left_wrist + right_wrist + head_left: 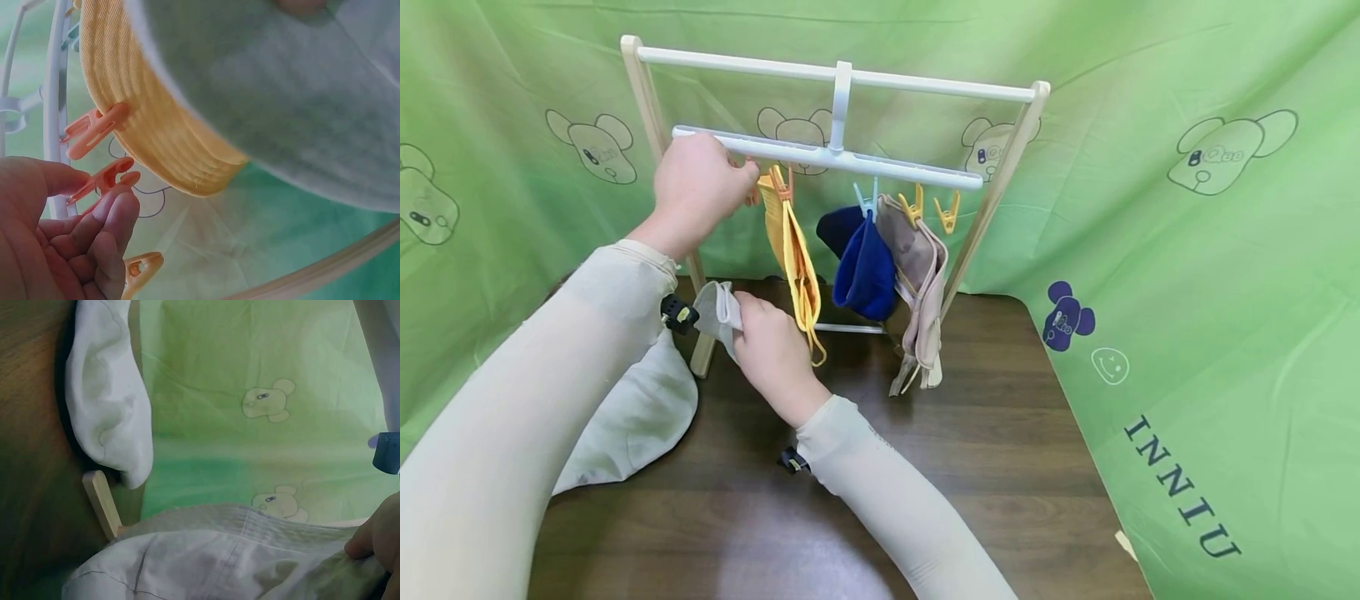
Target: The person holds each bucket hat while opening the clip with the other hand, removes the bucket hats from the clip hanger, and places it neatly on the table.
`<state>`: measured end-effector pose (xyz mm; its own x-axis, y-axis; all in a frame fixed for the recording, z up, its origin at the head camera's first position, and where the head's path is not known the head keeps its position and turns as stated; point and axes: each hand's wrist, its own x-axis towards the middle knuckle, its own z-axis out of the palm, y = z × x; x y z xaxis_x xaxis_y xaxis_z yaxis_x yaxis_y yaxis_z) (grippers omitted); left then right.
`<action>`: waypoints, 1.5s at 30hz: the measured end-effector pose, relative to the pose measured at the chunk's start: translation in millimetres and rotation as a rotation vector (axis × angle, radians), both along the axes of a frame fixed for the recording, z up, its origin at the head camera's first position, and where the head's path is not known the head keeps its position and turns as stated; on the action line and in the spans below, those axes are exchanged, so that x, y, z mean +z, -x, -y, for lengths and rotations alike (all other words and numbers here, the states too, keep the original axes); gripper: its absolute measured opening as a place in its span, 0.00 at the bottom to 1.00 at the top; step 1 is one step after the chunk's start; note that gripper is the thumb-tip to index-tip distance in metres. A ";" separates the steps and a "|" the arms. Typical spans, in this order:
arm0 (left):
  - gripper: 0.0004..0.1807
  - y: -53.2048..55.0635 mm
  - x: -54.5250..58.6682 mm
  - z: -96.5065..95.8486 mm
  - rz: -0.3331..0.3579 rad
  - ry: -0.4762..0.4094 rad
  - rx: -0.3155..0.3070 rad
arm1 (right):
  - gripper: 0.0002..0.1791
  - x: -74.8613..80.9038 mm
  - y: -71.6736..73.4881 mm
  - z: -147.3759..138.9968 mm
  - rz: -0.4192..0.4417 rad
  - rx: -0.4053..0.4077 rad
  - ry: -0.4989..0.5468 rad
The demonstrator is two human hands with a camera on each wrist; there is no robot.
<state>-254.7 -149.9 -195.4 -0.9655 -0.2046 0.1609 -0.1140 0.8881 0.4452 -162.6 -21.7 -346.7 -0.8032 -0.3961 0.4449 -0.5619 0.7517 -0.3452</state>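
Note:
High at the hanger's left end, my left hand (700,183) pinches an orange clothespin (112,178) between thumb and fingers. Its jaws hold no cloth. Lower down, my right hand (772,354) grips a pale grey-white brimmed hat (718,310); the hat's brim (250,106) fills the upper right of the left wrist view. Just beside the left hand, a yellow hat (793,258) hangs from another orange clothespin (782,185). The white hanger (767,148) hooks over the top bar of a small wooden rack (1011,162).
Along the hanger, a blue hat (867,271) hangs from a light-blue clothespin, then a beige-pink hat (917,267) from a yellow one. At the right end is a bare yellow clothespin (948,213). A white cloth hat (643,417) lies left on the wooden table (1000,467).

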 end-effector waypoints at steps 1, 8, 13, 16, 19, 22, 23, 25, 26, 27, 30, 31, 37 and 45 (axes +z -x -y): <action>0.25 0.1 0.1 0.4 0.001 0.001 -0.002 | 0.14 -0.6 -1.1 -0.8 -0.001 0.002 0.001; 0.26 -0.8 1.4 4.4 0.013 -0.008 -0.002 | 0.12 -7.7 -5.8 -2.6 -0.007 0.029 -0.005; 0.27 -1.6 1.0 7.7 0.028 -0.026 -0.001 | 0.10 -14.5 -10.6 -1.1 -0.039 0.038 -0.025; 0.27 -1.6 0.1 9.6 0.036 -0.036 0.007 | 0.11 -18.3 -15.2 0.7 -0.032 0.044 -0.041; 0.27 -1.5 -1.4 11.6 0.035 -0.045 0.013 | 0.12 -21.4 -19.5 2.7 -0.018 0.058 -0.044; 0.28 -1.6 -3.3 13.4 0.025 -0.048 0.010 | 0.12 -24.0 -23.3 3.7 -0.014 0.068 -0.038; 0.28 -1.6 -3.8 13.9 0.021 -0.047 0.009 | 0.13 -24.9 -24.3 3.8 -0.015 0.069 -0.040; 0.29 -1.8 -5.0 14.6 0.010 -0.045 0.005 | 0.14 -26.1 -26.8 4.0 -0.018 0.071 -0.039; 0.30 -1.9 -5.4 14.8 0.003 -0.045 0.004 | 0.15 -26.4 -28.2 4.0 -0.017 0.071 -0.041; 0.30 -2.0 -5.9 15.1 -0.004 -0.044 0.004 | 0.16 -26.6 -29.6 4.2 -0.016 0.072 -0.043; 0.31 -2.7 -6.9 16.0 -0.015 -0.046 0.001 | 0.18 -27.0 -34.5 5.4 -0.009 0.079 -0.055; 0.32 -2.8 -7.1 16.4 -0.018 -0.046 0.000 | 0.18 -27.1 -36.3 6.1 -0.006 0.081 -0.062; 0.33 -4.0 -7.0 17.9 -0.011 -0.051 0.000 | 0.15 -32.4 -50.3 12.4 -0.021 0.119 -0.100; 0.33 -6.1 -7.3 16.6 -0.021 -0.050 -0.008 | 0.13 -47.4 -67.8 22.6 -0.092 0.158 -0.117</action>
